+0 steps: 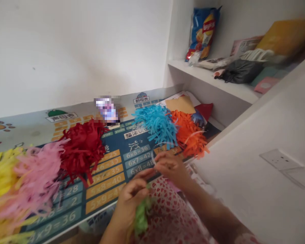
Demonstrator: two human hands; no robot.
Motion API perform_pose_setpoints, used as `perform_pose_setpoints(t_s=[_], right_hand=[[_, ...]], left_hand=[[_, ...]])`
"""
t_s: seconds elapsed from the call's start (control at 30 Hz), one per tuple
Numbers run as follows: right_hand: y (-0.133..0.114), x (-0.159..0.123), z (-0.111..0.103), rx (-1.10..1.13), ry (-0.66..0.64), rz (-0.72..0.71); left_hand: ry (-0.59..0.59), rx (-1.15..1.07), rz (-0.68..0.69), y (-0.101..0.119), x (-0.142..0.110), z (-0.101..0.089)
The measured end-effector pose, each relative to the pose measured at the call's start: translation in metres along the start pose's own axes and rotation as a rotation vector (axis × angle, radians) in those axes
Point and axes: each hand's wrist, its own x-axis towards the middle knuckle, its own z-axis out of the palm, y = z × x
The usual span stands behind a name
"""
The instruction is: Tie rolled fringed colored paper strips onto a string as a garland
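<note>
A white wall fills the top of the view, and a white panel with a wall socket [278, 159] rises at four o'clock from the hands. A desk topped by a printed multiplication-table mat [112, 159] runs along the wall, with a white shelf [208, 76] at two o'clock holding a blue Lay's crisp bag [203, 32]. Shredded paper tufts lie across the mat: yellow [2, 176] and pink [33, 179] at nine o'clock, dark red [82, 149] at eleven, blue [156, 125] at twelve and orange [188, 134] at one. The blue and orange tufts touch each other, and a blurred object [107, 110] stands beyond the dark red one.

Over the mat's near edge, above a red heart-print garment [167, 217], the left hand [129, 203] curls closed around a green paper bunch [142, 215], which hangs below it at six o'clock. The right hand [170, 169] sits just beside it at one o'clock, with its fingers drawn close together. A thin pale strand [153, 160] shows near them, but blur hides whether they clamp it.
</note>
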Motion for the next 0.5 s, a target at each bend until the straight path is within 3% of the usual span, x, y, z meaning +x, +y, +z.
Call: perform_pose_setpoints(t_s=[0.1, 0.17, 0.23, 0.3, 0.4, 0.5], right_hand=[[-0.005, -0.019, 0.046, 0.367, -0.045, 0.200], [-0.003, -0.020, 0.054, 0.701, -0.064, 0.407], [0.002, -0.012, 0.049, 0.995, -0.060, 0.564], [0.009, 0.000, 0.035, 1.174, -0.009, 0.627], [0.016, 0.019, 0.011, 1.261, 0.069, 0.597], [0.021, 0.035, -0.010, 1.206, 0.115, 0.509]], left_hand=[[-0.046, -0.041, -0.113, 0.000, 0.002, 0.016], [-0.038, -0.005, -0.151, -0.001, -0.001, 0.013], [-0.040, 0.074, -0.148, -0.001, -0.009, 0.001], [-0.074, 0.180, -0.135, -0.003, -0.020, -0.014], [-0.165, 0.337, -0.153, -0.008, -0.036, -0.035], [-0.236, 0.470, -0.165, -0.019, -0.048, -0.048]])
